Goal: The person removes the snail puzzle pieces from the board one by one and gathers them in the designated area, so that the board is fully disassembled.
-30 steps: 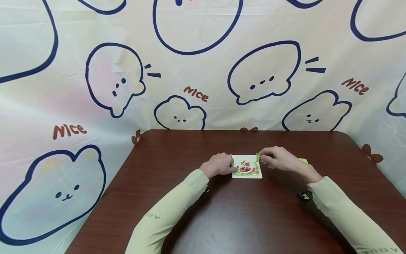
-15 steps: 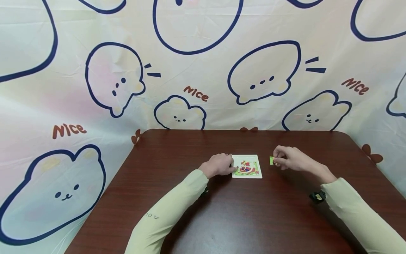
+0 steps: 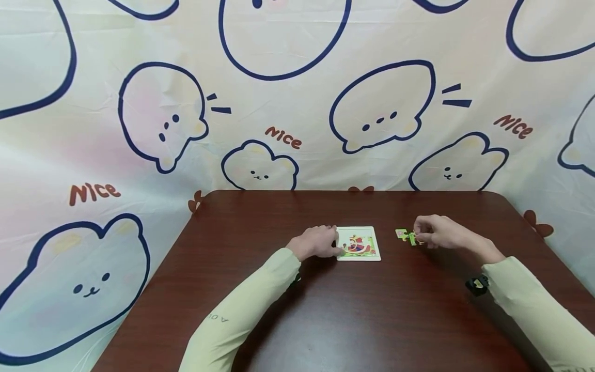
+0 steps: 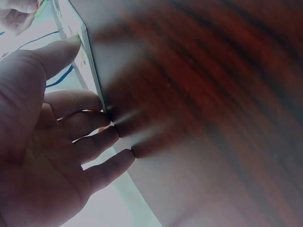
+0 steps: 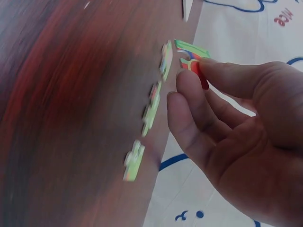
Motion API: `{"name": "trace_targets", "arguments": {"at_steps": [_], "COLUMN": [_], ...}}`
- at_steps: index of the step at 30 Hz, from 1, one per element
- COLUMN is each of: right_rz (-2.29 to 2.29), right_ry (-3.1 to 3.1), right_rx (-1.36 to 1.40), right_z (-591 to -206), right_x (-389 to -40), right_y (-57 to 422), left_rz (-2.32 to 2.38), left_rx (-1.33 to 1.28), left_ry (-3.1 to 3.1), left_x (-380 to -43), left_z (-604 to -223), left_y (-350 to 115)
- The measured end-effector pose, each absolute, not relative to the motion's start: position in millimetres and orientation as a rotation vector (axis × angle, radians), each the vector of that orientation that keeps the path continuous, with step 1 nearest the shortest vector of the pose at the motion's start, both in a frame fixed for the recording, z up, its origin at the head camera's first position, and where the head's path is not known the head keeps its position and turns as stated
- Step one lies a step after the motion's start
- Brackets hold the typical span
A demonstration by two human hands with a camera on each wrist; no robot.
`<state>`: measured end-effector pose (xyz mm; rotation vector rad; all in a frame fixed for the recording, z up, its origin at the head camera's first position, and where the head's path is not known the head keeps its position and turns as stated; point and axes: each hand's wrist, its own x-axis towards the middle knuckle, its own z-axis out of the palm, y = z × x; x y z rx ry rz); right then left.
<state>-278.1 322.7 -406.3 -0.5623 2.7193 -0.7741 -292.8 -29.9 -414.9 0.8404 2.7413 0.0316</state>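
A white-framed jigsaw puzzle tray (image 3: 358,243) lies flat on the table, its colourful picture filling the lower right part. My left hand (image 3: 317,242) rests at its left edge. In the left wrist view the thumb (image 4: 64,54) touches the tray's rim, and the other fingers extend fairly straight along its side. To the right of the tray, my right hand (image 3: 439,232) pinches a green and red puzzle piece (image 5: 191,53) between thumb and fingers. Just left of that hand lie loose green puzzle pieces (image 3: 402,234). The right wrist view shows another piece (image 5: 134,161) on the table.
The dark brown wooden table (image 3: 302,310) extends around the tray to its far edge. A cloth backdrop (image 3: 279,103) with cartoon outlines hangs behind it. A dark strap device (image 3: 477,284) sits on the right wrist.
My right hand has moved right, away from the tray's upper right corner, and green pieces now show to its left. The left hand stays at the tray. The head view has shifted slightly.
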Motion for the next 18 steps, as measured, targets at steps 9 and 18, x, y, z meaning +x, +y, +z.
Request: {"name": "trace_targets", "arguments": {"at_steps": [9, 18], "right_rz": [-0.782, -0.842], "right_ry": [2.684, 2.62], "right_rx": [-0.54, -0.602], "right_z": [-411.8, -418.9], "right_x": [-276.2, -279.4], "right_y": [330.7, 319.5], "left_rz": [-0.022, -0.05], "left_rx": [0.858, 0.847], "left_ry": [2.722, 2.71], "left_x": [-291.3, -289.3], "left_z": [-413.7, -413.1], "left_y": [-31.1, -33.0]}}
